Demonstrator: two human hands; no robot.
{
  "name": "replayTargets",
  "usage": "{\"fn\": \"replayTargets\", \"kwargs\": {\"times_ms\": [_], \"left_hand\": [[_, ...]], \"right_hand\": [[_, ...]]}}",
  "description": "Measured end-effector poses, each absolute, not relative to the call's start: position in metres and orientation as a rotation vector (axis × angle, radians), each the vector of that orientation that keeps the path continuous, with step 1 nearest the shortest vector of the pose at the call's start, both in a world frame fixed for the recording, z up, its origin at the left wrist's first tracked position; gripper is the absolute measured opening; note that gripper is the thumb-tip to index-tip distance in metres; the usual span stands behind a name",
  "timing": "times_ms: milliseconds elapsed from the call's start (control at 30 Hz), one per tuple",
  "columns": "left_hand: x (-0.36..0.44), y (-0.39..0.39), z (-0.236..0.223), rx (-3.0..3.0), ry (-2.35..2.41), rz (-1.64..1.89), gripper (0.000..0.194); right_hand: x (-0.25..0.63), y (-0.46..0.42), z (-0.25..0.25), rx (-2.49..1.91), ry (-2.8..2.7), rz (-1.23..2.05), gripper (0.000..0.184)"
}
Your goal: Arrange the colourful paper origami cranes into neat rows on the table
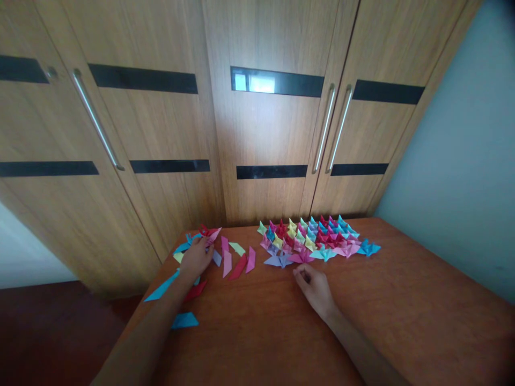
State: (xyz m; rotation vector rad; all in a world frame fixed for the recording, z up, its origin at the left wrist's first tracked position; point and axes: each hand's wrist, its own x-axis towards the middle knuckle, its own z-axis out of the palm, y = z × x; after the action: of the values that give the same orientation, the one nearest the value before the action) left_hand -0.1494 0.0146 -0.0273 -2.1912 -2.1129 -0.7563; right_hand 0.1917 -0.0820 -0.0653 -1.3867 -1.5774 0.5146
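Observation:
At the table's far left, my left hand (197,258) has its fingers closed on a pink folded paper piece (214,236), over a pile of other folded papers that it partly covers. Beside it lie loose flat strips with slanted ends, among them a pink strip (227,264), a red strip (238,267) and a pale green strip (237,249). My right hand (315,289) rests on the table with fingers curled together and nothing visible in them. Just beyond it stand rows of pointed, star-like folded paper pieces; the nearest are a pink one (301,256) and a lilac one (279,260).
The brown wooden table (257,338) reaches back to a wooden wardrobe (265,128) with metal handles. Blue strips, including one blue strip (185,320), lie near the table's left edge beside my left forearm. A pale wall (458,161) stands at the right.

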Motion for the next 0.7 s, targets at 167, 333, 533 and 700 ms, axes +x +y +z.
{"fn": "replayTargets", "kwargs": {"times_ms": [167, 333, 533, 700], "left_hand": [[-0.146, 0.006, -0.023, -2.198, -2.037, -0.813, 0.031], [-0.117, -0.033, -0.005, -2.282, -1.813, -1.063, 0.033], [-0.058, -0.092, -0.007, -2.619, -1.656, -0.927, 0.032], [-0.038, -0.113, -0.021, -2.792, -1.461, -0.830, 0.037]], "right_hand": [[0.191, -0.082, -0.066, -1.390, -1.563, 0.543, 0.032], [0.188, -0.086, -0.058, -1.317, -1.542, 0.646, 0.035], [0.158, -0.086, -0.035, -1.037, -1.464, 1.092, 0.045], [0.132, -0.082, -0.040, -1.162, -1.453, 0.960, 0.029]]}}
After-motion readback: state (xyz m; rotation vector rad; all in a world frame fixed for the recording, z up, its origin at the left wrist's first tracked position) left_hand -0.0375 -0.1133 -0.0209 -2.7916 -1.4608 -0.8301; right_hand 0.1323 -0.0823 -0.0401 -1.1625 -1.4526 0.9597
